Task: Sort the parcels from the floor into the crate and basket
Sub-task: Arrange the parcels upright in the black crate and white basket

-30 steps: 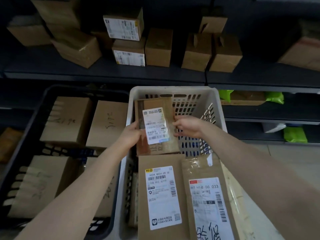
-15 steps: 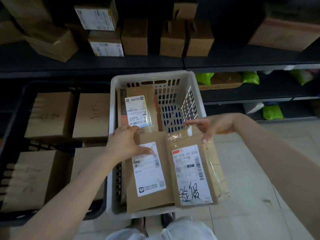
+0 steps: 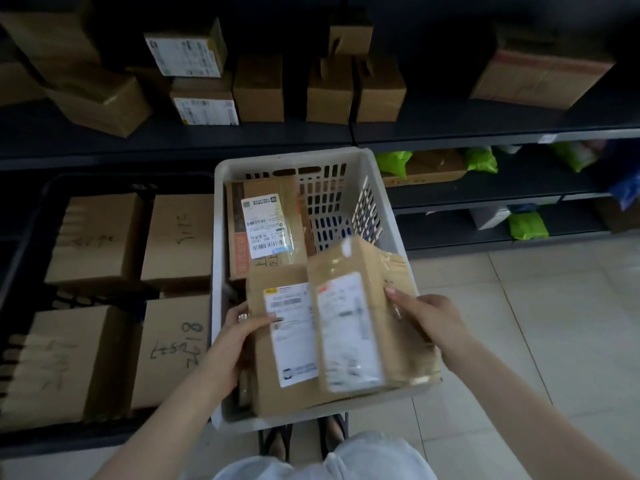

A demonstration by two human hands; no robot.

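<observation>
A white slotted basket (image 3: pixel 391 216) stands on the floor in front of me. Inside it a labelled brown parcel (image 3: pixel 265 225) leans at the far left. My left hand (image 3: pixel 239 337) grips the left edge of a flat brown parcel (image 3: pixel 287 344) with a white label at the basket's near side. My right hand (image 3: pixel 429 317) holds a taped brown parcel (image 3: pixel 367 323) by its right side; it is tilted and overlaps the flat one. To the left, a black crate (image 3: pixel 45 202) holds several plain brown boxes (image 3: pixel 100 237) with handwriting.
Dark shelving (image 3: pixel 242 140) behind the basket carries several cardboard boxes (image 3: pixel 258 88). Lower shelves at right hold green bags (image 3: pixel 528 226). Pale tiled floor (image 3: pixel 536 323) lies to the right. My feet (image 3: pixel 277 445) and knees are just below the basket.
Both hands left the far parcel leaning in the basket and drew back toward me. The left hand took the flat parcel's edge; the right hand came onto the taped parcel and tilted it.
</observation>
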